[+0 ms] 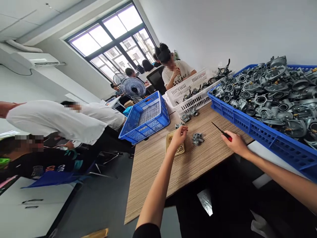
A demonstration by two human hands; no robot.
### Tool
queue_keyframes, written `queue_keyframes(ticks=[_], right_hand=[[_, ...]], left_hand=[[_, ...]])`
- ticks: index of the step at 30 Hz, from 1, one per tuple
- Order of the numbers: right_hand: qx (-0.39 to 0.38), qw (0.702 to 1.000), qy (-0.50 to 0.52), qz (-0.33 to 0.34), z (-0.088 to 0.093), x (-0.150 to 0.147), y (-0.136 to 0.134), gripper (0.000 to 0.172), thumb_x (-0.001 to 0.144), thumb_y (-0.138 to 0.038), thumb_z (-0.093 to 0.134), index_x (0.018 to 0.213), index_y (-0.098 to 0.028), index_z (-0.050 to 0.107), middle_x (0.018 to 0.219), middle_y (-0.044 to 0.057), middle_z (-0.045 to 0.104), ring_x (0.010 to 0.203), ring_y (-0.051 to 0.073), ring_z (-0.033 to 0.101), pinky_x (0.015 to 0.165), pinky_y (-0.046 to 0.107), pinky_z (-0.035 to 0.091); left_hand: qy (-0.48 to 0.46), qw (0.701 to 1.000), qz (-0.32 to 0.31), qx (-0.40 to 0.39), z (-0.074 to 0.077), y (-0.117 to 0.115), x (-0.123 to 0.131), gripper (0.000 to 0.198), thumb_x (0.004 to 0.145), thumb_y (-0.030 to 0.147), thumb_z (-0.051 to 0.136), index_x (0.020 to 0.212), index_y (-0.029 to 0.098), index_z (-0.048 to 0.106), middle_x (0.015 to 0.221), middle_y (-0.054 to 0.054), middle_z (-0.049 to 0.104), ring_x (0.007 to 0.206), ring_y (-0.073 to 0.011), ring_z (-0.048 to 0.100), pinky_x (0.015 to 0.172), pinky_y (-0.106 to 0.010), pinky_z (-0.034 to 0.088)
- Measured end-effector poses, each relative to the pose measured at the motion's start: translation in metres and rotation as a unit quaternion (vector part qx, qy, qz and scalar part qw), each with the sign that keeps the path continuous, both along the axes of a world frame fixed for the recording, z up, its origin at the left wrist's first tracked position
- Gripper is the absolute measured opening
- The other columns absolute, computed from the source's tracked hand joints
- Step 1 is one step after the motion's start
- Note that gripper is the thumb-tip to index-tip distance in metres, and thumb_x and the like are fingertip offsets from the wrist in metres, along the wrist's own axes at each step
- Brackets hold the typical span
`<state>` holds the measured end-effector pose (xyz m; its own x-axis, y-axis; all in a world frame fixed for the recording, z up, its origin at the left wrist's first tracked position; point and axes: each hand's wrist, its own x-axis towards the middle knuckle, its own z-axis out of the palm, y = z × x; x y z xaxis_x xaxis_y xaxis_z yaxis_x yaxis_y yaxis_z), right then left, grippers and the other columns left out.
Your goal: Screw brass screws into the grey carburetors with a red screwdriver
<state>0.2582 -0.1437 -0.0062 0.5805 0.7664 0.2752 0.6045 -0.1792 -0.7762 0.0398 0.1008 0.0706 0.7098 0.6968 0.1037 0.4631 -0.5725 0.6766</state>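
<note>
My right hand (pixel 235 144) is wrapped round a screwdriver (pixel 227 136) with a red and black handle; its dark shaft points up and left over the table. My left hand (pixel 180 135) hangs over a small yellowish tray (pixel 182 152) of brass-coloured small parts. Its fingers are curled together, and what they hold, if anything, is too small to make out. Between the hands a grey metal carburetor (pixel 197 139) lies on the wooden table (pixel 151 172). Just beyond my left hand sits another carburetor (pixel 178 125), partly hidden by it.
A blue crate (pixel 247 124) heaped with carburetors stands at the right. More carburetors (pixel 185 117) lie by a white crate (pixel 193 86) holding dark assemblies. Another blue crate (pixel 146 127) sits at the table's far left. Across the table a person (pixel 182 72) sits; others are at the left.
</note>
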Motion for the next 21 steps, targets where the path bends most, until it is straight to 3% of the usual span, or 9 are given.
queue_keyframes(ticks=[3, 6, 10, 15, 21], right_hand=[[0.005, 1.0, -0.006, -0.007, -0.003, 0.002, 0.0, 0.035, 0.097, -0.053, 0.053, 0.099, -0.024, 0.073, 0.092, 0.009, 0.08, 0.084, 0.028, 0.075, 0.071, 0.034, 0.052], [-0.001, 1.0, -0.008, -0.005, -0.006, 0.004, 0.001, 0.037, 0.096, -0.054, 0.053, 0.101, -0.023, 0.074, 0.092, 0.009, 0.08, 0.083, 0.029, 0.075, 0.072, 0.035, 0.053], [-0.009, 1.0, -0.006, -0.003, -0.007, 0.006, 0.001, 0.041, 0.094, -0.057, 0.053, 0.101, -0.022, 0.073, 0.091, 0.01, 0.079, 0.084, 0.03, 0.075, 0.075, 0.036, 0.053], [-0.019, 1.0, -0.003, -0.003, -0.002, 0.005, 0.0, 0.042, 0.094, -0.059, 0.052, 0.099, -0.022, 0.072, 0.089, 0.01, 0.079, 0.082, 0.03, 0.074, 0.074, 0.036, 0.051], [-0.002, 1.0, -0.012, -0.014, 0.0, 0.003, 0.0, 0.036, 0.093, -0.056, 0.053, 0.095, -0.025, 0.071, 0.082, 0.008, 0.077, 0.079, 0.029, 0.073, 0.068, 0.033, 0.05]], left_hand=[[0.079, 0.995, 0.034, 0.05, 0.019, 0.015, -0.03, 0.021, 0.089, 0.012, 0.054, 0.103, 0.018, 0.069, 0.095, -0.005, 0.078, 0.083, -0.0152, 0.071, 0.082, -0.028, 0.057], [0.165, 0.983, 0.031, 0.069, 0.024, 0.019, -0.054, 0.015, 0.085, 0.013, 0.06, 0.093, 0.018, 0.071, 0.085, -0.002, 0.076, 0.077, -0.0155, 0.07, 0.076, -0.026, 0.056], [0.223, 0.972, -0.007, 0.072, 0.012, 0.012, -0.065, 0.018, 0.081, 0.008, 0.063, 0.09, 0.019, 0.074, 0.086, -0.001, 0.077, 0.078, -0.0154, 0.069, 0.075, -0.025, 0.053], [0.21, 0.973, -0.047, 0.088, -0.005, 0.007, -0.059, 0.017, 0.081, 0.012, 0.065, 0.091, 0.019, 0.075, 0.094, -0.005, 0.078, 0.084, -0.0182, 0.07, 0.079, -0.027, 0.054], [0.212, 0.969, -0.048, 0.115, -0.01, 0.008, -0.059, 0.014, 0.081, 0.014, 0.063, 0.087, 0.02, 0.074, 0.093, -0.005, 0.075, 0.085, -0.0197, 0.069, 0.082, -0.029, 0.055]])
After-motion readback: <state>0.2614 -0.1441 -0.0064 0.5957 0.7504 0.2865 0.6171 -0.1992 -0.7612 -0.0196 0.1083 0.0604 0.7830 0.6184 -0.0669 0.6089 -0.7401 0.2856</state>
